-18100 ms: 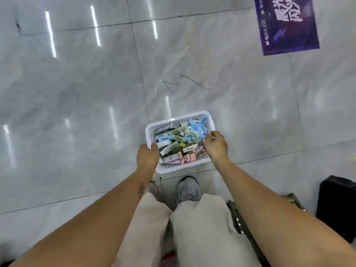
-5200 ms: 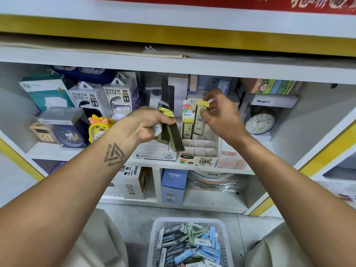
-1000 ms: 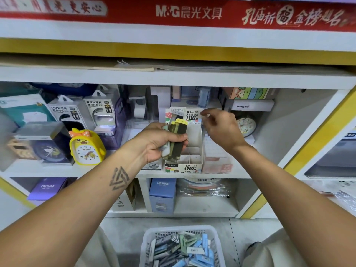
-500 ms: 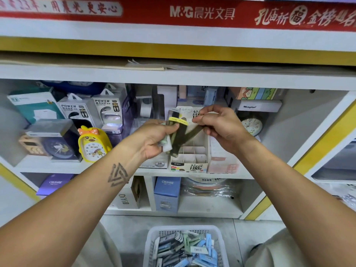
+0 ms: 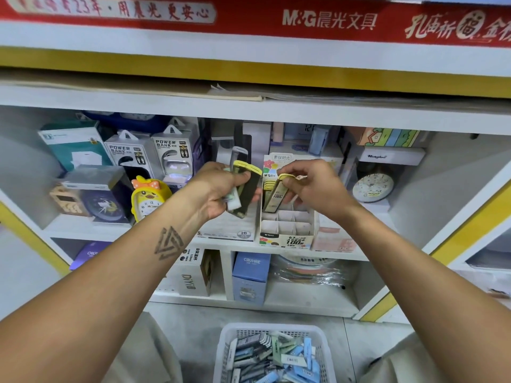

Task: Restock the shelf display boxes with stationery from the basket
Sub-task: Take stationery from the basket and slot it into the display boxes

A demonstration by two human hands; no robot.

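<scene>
A white basket (image 5: 229, 331) full of flat stationery packs stands on the floor at the bottom centre. On the middle shelf sits a gridded display box (image 5: 287, 239) with a few yellow-capped packs in its back row. My left hand (image 5: 218, 192) grips a bunch of dark packs with yellow caps (image 5: 247, 189), left of the box. My right hand (image 5: 315, 186) pinches one yellow-capped pack (image 5: 275, 196) by its top, tilted over the box's back cells.
A white 2B display box (image 5: 235, 230) sits left of the gridded one. A yellow duck clock (image 5: 149, 200), power bank boxes (image 5: 132, 156) and a round clock (image 5: 374, 186) crowd the shelf. Blue and white boxes fill the lower shelf.
My right hand has taken one pack from the bunch in my left hand and carried it right, over the display box. The view shifted slightly.
</scene>
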